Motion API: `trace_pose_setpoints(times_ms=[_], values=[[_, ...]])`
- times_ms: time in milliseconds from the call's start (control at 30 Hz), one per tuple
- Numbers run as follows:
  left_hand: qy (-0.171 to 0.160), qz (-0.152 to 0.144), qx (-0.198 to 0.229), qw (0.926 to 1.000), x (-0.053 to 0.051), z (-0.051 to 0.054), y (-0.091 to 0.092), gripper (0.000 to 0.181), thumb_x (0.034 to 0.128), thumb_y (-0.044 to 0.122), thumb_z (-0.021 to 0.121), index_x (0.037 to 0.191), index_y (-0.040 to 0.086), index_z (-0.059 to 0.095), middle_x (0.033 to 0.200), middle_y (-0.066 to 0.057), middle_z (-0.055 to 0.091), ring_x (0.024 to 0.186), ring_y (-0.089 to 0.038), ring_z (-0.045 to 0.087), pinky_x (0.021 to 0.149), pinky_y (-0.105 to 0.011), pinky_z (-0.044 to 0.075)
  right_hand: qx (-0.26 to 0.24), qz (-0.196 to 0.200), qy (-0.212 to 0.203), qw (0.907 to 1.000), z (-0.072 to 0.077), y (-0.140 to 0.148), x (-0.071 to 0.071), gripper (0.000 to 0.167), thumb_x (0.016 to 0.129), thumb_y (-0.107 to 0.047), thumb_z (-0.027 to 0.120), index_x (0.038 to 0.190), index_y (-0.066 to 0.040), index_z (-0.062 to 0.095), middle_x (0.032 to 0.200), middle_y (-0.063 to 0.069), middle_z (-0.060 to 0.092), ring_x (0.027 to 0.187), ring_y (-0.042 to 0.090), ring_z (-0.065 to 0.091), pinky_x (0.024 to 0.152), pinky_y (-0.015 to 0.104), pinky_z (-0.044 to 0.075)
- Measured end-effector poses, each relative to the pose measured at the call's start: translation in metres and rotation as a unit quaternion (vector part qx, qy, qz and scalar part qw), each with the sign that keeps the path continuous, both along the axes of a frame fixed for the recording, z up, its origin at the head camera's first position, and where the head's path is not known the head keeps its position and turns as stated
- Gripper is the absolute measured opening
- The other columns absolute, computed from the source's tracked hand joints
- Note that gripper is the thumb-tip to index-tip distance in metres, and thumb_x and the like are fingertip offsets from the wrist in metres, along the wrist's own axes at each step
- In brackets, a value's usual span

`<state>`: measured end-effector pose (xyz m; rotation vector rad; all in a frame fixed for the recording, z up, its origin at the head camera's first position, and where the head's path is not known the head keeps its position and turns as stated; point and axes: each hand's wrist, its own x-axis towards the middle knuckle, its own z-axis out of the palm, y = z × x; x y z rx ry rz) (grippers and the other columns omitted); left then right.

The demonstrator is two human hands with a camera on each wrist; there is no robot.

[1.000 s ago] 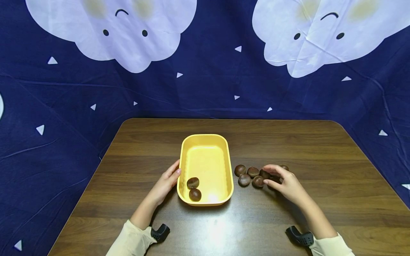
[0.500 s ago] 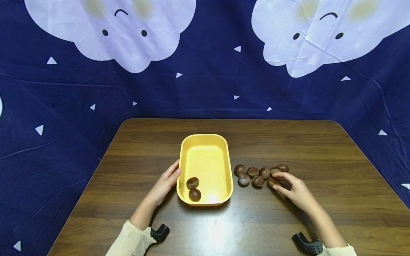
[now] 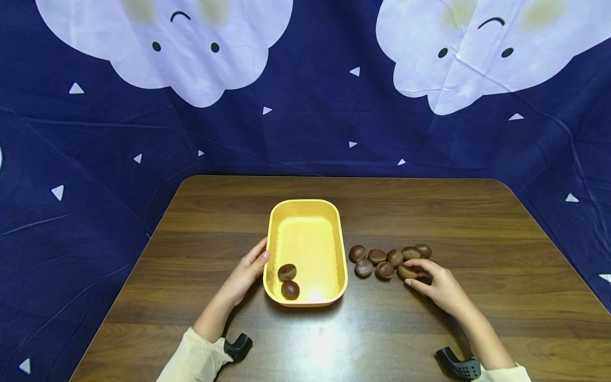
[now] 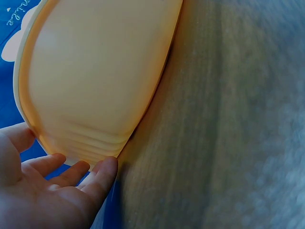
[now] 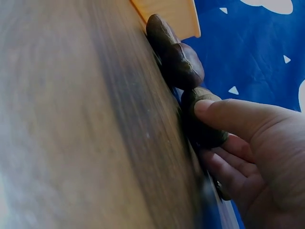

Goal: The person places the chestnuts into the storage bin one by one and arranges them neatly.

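A yellow rectangular tray (image 3: 305, 207) sits on the wooden table, with two brown chestnuts (image 3: 288, 281) in its near left corner. My left hand (image 3: 244, 276) rests against the tray's left side, its fingers loosely extended; the left wrist view shows the fingertips touching the tray's outer wall. To the right of the tray, several chestnuts (image 3: 376, 257) lie close together in two rough rows. My right hand (image 3: 441, 286) holds the nearest right chestnut (image 3: 407, 271) between thumb and fingers. In the right wrist view the thumb lies over that chestnut (image 5: 195, 121), with fingers on its far side.
The brown table (image 3: 229, 212) ends at a dark blue cloth backdrop (image 3: 310, 132) printed with white clouds and triangles. Black wrist mounts (image 3: 458, 365) sit near both sleeves. A farther chestnut (image 3: 422, 250) lies just beyond my right fingers.
My right hand has moved right and slightly nearer along the chestnuts, uncovering those beneath it. The two far right chestnuts have shifted very slightly right. My left hand and the tray stay put.
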<state>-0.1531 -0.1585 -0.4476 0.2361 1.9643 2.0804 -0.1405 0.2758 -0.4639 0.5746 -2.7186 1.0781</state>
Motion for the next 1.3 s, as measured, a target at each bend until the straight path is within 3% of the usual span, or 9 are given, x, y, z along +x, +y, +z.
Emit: trace_pose_setpoints(times_ms=[233,500,667,867,1300], values=[[0.004,-0.001,-0.002,1.0000,0.000,0.000,-0.001,0.056,0.0969,0.024,0.041,0.143,0.002,0.017,0.145,-0.017,0.017,0.125,-0.033,0.030,0.100,-0.044,0.028,-0.019,-0.003,-0.007,0.9998,-0.001,-0.003,-0.002,0.033,0.072,-0.004,0.074,0.102,-0.004,0.060,0.099,0.007,0.062,0.087,0.015,0.059,0.074,0.018,0.048],[0.006,0.006,-0.006,0.9999,0.000,-0.001,-0.001,0.056,0.0966,0.025,0.042,0.143,0.004,0.019,0.145,-0.017,0.018,0.123,-0.033,0.033,0.099,-0.044,0.030,-0.034,-0.007,0.007,0.9994,0.003,-0.006,-0.002,0.034,0.070,0.002,0.074,0.101,-0.004,0.061,0.099,0.008,0.061,0.089,0.012,0.058,0.075,0.017,0.048],[0.006,0.005,-0.009,0.9999,0.000,0.000,0.000,0.056,0.0960,0.029,0.043,0.143,0.007,0.020,0.145,-0.014,0.019,0.124,-0.032,0.033,0.099,-0.044,0.030,-0.069,0.006,0.019,0.9974,0.008,-0.009,-0.002,0.036,0.068,0.007,0.073,0.100,-0.001,0.060,0.099,0.011,0.060,0.090,0.000,0.054,0.075,0.013,0.046],[0.006,0.006,-0.010,0.9999,0.000,-0.002,0.000,0.057,0.0959,0.029,0.043,0.143,0.006,0.020,0.145,-0.015,0.019,0.124,-0.033,0.032,0.099,-0.045,0.030,-0.086,0.029,0.031,0.9954,0.016,-0.016,-0.006,0.037,0.069,0.007,0.073,0.102,-0.001,0.060,0.100,0.011,0.060,0.092,0.003,0.055,0.076,0.015,0.047],[0.007,0.006,-0.011,0.9999,0.001,0.001,0.000,0.056,0.0964,0.025,0.042,0.142,0.003,0.019,0.145,-0.018,0.018,0.124,-0.033,0.032,0.099,-0.044,0.029,-0.088,0.081,0.049,0.9916,0.061,-0.063,-0.006,0.036,0.066,0.014,0.071,0.100,0.007,0.059,0.098,0.015,0.059,0.092,0.016,0.057,0.079,0.024,0.048]])
